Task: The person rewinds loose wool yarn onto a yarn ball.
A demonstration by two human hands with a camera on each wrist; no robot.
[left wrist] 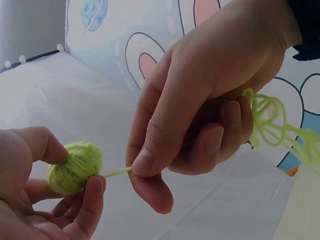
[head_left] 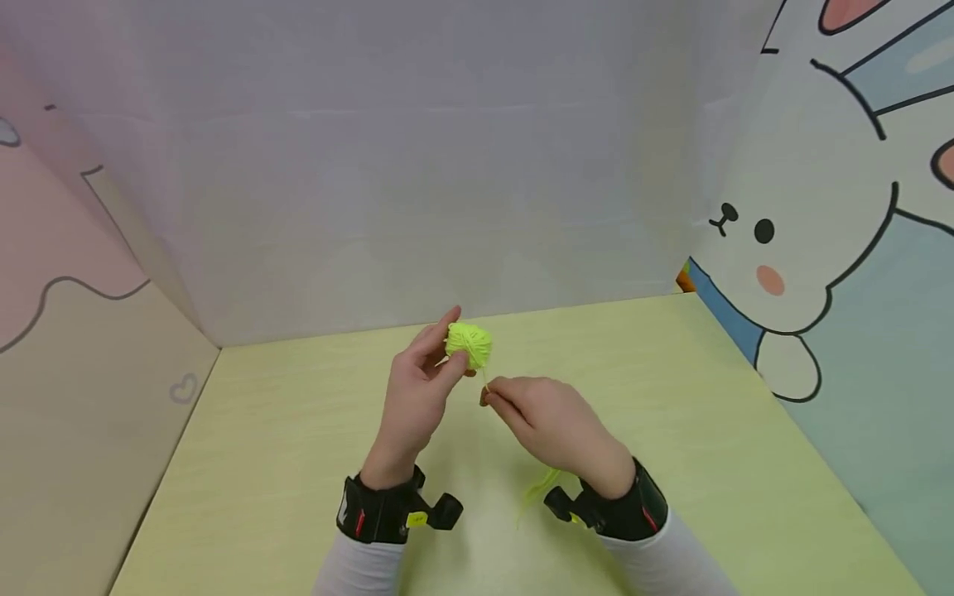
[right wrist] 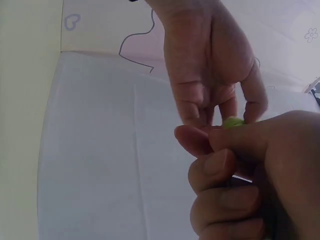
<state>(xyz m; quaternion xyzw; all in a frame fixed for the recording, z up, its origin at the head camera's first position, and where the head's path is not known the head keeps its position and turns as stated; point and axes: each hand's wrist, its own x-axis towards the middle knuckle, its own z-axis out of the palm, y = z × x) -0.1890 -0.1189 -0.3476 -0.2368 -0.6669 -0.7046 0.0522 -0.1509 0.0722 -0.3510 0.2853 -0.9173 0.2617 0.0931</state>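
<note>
A small ball of neon yellow-green yarn is held above the table between the thumb and fingers of my left hand. From it a short taut strand runs to my right hand, whose thumb and index finger pinch it. The right hand's other fingers are curled in. Loose loops of yarn come out behind the right hand in the left wrist view. In the right wrist view only a bit of the ball shows, the rest hidden by the fingers.
Below the hands lies a pale yellow tabletop. A white sheet stands behind it, and printed panels flank it, the right one with a cartoon rabbit. Yarn tail hangs by the right wrist.
</note>
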